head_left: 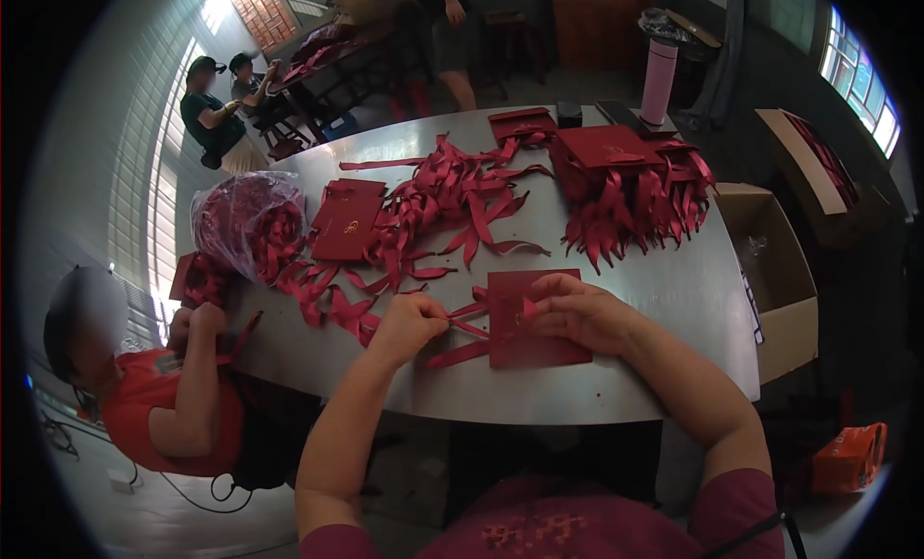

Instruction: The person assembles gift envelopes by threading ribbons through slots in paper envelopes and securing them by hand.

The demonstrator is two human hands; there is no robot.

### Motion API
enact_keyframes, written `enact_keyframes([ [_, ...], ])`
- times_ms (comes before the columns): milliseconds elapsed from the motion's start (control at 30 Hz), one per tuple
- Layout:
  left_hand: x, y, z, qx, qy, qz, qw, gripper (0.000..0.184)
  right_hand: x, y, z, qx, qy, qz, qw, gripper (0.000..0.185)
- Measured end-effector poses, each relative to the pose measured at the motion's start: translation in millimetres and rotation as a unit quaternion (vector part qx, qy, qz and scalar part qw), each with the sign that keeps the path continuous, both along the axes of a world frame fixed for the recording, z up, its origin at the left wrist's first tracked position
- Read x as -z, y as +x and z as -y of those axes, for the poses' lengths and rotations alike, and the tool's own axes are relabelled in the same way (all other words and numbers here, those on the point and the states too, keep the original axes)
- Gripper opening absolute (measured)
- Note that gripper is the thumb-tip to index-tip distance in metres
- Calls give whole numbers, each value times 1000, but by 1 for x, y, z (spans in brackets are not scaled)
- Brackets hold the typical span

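A flat dark-red paper bag (507, 349) with a gold mark lies on the metal table in front of me, its ribbon handles pointing left. My left hand (411, 325) is closed in a pinch on a red ribbon (466, 317) just left of the bag's edge. Over the bag's face, my right hand (582, 314) has its fingers curled at a short bit of ribbon, partly hiding the gold mark. Another ribbon strip (458, 355) lies loose below the pinched one. A heap of red ribbons (438, 198) spreads beyond my hands.
Stacked red bags (606, 145) with hanging ribbons stand at the back right, near a pink bottle (658, 83). Another bag (348, 219) and a clear plastic sack (252, 222) lie left. A co-worker (183, 395) works at the left edge. A cardboard box (784, 299) stands right.
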State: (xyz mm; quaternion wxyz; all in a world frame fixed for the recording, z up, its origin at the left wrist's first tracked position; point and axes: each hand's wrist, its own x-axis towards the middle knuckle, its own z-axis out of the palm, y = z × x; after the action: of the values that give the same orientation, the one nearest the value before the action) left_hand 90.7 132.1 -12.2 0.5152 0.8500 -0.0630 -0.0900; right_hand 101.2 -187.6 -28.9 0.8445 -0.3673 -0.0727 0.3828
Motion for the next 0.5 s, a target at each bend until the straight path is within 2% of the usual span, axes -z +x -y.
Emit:
enact_keyframes([
  [167, -3, 0, 5, -17, 86, 37, 995, 11, 8, -1, 0, -1, 12, -16, 1000, 35],
  [367, 3, 3, -3, -43, 83, -7, 996, 13, -1, -1, 1, 20, -16, -32, 999, 35],
  [500, 7, 9, -33, -55, 66, 47, 995, 13, -14, -1, 2, 8, -13, -41, 999, 35],
])
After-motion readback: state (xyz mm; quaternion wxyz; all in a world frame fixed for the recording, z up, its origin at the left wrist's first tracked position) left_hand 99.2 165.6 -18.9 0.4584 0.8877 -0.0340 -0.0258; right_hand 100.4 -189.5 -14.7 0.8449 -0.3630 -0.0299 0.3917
